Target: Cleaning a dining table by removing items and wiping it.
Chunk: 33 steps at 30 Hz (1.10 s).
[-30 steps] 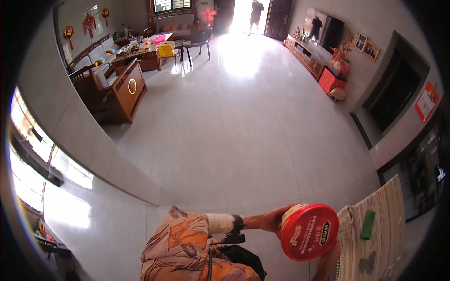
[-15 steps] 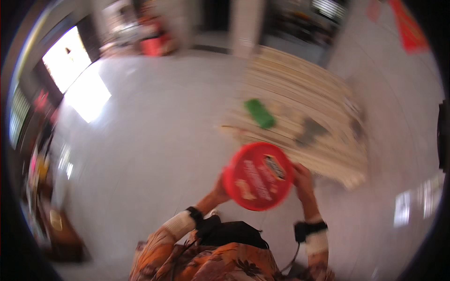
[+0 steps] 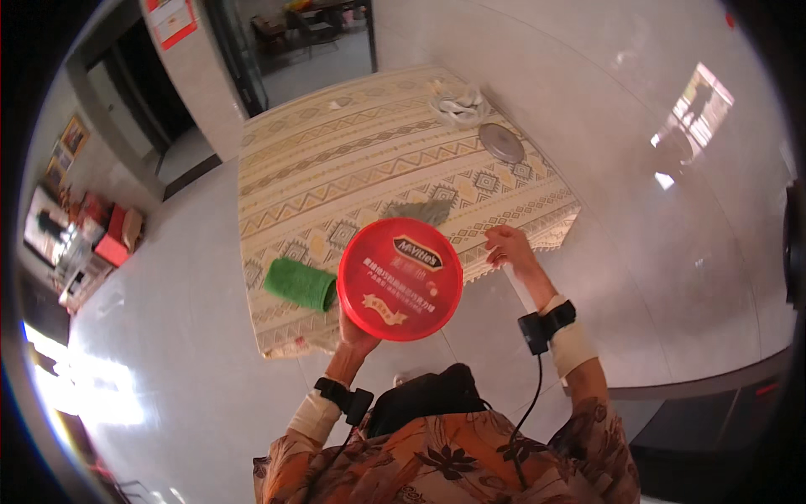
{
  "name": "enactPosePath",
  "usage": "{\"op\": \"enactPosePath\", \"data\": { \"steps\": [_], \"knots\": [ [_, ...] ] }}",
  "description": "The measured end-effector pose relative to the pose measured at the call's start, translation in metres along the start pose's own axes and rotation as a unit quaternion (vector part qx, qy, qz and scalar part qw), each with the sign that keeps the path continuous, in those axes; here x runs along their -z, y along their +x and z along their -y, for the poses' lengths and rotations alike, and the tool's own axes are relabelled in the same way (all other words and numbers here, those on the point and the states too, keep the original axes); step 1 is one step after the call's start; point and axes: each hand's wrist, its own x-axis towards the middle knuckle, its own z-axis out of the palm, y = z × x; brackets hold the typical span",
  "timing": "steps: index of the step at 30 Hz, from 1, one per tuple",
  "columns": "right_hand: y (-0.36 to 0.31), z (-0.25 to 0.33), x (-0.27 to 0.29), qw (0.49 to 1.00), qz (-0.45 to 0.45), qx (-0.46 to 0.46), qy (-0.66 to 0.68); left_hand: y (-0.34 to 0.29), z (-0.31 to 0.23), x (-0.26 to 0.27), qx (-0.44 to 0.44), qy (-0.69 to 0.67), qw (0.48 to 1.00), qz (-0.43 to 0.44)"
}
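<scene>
A round red tub [image 3: 401, 279], its printed lid facing up, is held in front of me by my left hand [image 3: 358, 333]. That hand grips it from the lower left, and most of the fingers are hidden beneath the tub. My right hand [image 3: 510, 249] is off the tub, a little to its right, with loosely bent fingers apart and nothing visible in them. Left of the tub, a folded green towel [image 3: 300, 284] lies on the patterned tablecloth [image 3: 315, 164]. A grey-green patch [image 3: 420, 212] on the cloth shows just beyond the tub.
A round grey lid or plate [image 3: 502, 143] and a crumpled whitish plastic bag [image 3: 460, 107] lie at the table's far right. Tiled wall rises beyond the right edge. Dark furniture [image 3: 697, 437] stands at lower right, red boxes [image 3: 116, 237] at far left.
My view has turned right and come closer to the table. My right hand has let go of the tub and moved away from it; my left hand still holds it.
</scene>
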Motion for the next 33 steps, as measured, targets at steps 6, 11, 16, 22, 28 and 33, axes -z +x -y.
{"op": "enactPosePath", "data": {
  "steps": [6,11,16,22,28,33],
  "knots": [
    [0.039,-0.020,0.044,0.991,-0.132,-0.017,-0.018,0.031,-0.010,0.020,0.034,0.004,0.999,0.027],
    [0.147,-0.061,0.093,0.977,-0.199,0.005,-0.077,0.061,-0.007,0.104,0.009,0.020,0.999,0.045],
    [0.267,-0.036,0.150,0.869,-0.248,0.074,-0.421,0.102,-0.002,0.091,-0.024,0.015,0.999,-0.029],
    [0.313,-0.007,0.138,0.833,-0.227,0.059,-0.500,0.155,0.015,0.078,-0.051,0.011,0.997,-0.061],
    [0.340,0.007,0.157,0.823,-0.206,-0.104,-0.519,0.188,0.025,0.072,-0.051,0.009,0.997,-0.065],
    [0.344,-0.002,0.156,0.819,-0.280,-0.110,-0.489,0.186,0.029,0.073,-0.061,0.010,0.996,-0.069]
  ]
}}
